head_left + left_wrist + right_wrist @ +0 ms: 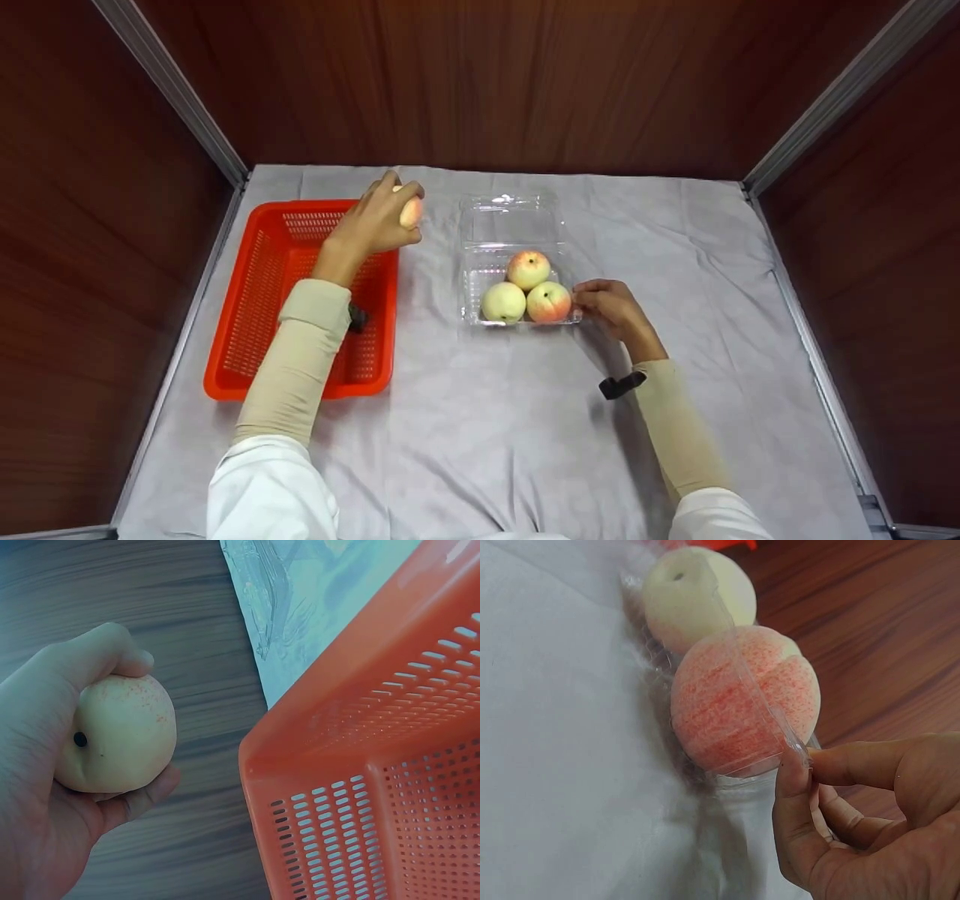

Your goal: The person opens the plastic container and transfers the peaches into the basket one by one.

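My left hand [375, 221] grips a peach [127, 735] above the far right edge of the red basket [300, 391]; in the left wrist view, thumb and fingers curl round it. Right of the basket, a clear plastic clamshell box [480, 271] lies with its lid folded back. Three peaches sit inside: one at the back [529, 268], one at front left [503, 302] and one at front right [549, 302]. With thumb and finger, my right hand [611, 306] pinches the box's right rim, as the right wrist view shows. The basket's far inside is partly hidden by my left arm.
A pale grey cloth [480, 420] covers the table. Dark wood panels [480, 90] stand at the back and both sides, with metal frame strips [180, 97] at the corners. The basket's raised rim stands between my left forearm and the cloth.
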`<state>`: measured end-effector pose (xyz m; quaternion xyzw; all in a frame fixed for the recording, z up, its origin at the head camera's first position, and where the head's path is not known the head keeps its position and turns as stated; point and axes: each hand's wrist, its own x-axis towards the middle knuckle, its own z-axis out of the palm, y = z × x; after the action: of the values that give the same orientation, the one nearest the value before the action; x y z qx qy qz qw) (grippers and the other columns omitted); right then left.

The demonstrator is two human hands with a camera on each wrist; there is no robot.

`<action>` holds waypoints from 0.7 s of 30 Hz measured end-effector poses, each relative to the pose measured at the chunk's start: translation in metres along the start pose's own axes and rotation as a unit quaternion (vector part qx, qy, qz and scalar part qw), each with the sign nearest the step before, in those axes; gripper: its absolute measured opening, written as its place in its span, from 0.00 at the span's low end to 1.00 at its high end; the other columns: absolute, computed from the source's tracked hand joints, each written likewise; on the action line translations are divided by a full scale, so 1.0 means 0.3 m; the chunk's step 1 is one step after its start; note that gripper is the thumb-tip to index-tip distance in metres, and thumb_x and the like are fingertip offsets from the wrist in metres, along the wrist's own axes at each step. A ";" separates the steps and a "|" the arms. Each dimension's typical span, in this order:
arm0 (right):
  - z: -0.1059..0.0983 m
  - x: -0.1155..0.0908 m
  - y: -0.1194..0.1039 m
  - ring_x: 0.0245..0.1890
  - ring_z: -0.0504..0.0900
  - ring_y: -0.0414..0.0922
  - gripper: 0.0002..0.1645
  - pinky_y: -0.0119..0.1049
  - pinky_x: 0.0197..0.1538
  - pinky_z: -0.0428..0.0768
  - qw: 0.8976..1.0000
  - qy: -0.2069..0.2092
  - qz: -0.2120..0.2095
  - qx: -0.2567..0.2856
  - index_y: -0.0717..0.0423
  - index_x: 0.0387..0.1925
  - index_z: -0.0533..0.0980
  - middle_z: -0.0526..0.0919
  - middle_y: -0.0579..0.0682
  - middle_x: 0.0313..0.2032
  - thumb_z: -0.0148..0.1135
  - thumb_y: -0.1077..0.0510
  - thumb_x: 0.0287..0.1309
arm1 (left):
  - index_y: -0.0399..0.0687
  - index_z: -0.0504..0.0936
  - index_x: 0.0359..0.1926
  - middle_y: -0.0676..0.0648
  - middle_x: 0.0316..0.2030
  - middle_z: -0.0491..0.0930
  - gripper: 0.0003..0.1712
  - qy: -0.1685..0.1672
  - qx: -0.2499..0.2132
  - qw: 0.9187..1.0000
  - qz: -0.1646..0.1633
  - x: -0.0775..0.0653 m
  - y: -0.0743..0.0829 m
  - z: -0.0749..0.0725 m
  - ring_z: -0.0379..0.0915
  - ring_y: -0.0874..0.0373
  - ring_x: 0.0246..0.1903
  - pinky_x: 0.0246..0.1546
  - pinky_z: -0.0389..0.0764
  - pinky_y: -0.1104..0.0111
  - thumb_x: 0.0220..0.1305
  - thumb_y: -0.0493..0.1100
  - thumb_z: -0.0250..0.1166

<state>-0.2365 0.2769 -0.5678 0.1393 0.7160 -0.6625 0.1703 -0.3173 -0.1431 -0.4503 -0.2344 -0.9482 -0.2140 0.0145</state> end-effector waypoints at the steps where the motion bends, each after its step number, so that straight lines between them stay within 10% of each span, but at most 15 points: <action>1: 0.000 0.000 0.001 0.28 0.82 0.36 0.21 0.26 0.36 0.83 1.000 -0.001 -0.001 0.000 0.80 0.58 0.72 0.82 0.44 0.30 0.59 0.70 0.68 | 0.51 0.78 0.62 0.35 0.60 0.69 0.30 0.000 -0.001 1.000 -0.002 -0.001 -0.001 0.000 0.75 0.39 0.54 0.49 0.86 0.47 0.56 0.44 0.70; 21: -0.002 -0.006 -0.012 0.27 0.85 0.36 0.22 0.28 0.38 0.85 1.000 -0.004 0.019 0.000 0.78 0.60 0.73 0.84 0.45 0.31 0.61 0.68 0.69 | 0.51 0.78 0.62 0.35 0.61 0.70 0.30 -0.007 -0.018 0.999 -0.026 -0.019 -0.037 0.002 0.74 0.39 0.56 0.51 0.86 0.46 0.57 0.44 0.71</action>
<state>-0.2365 0.2773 -0.5639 0.1501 0.7122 -0.6600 0.1861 -0.3172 -0.1543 -0.4560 -0.2113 -0.9500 -0.2298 -0.0015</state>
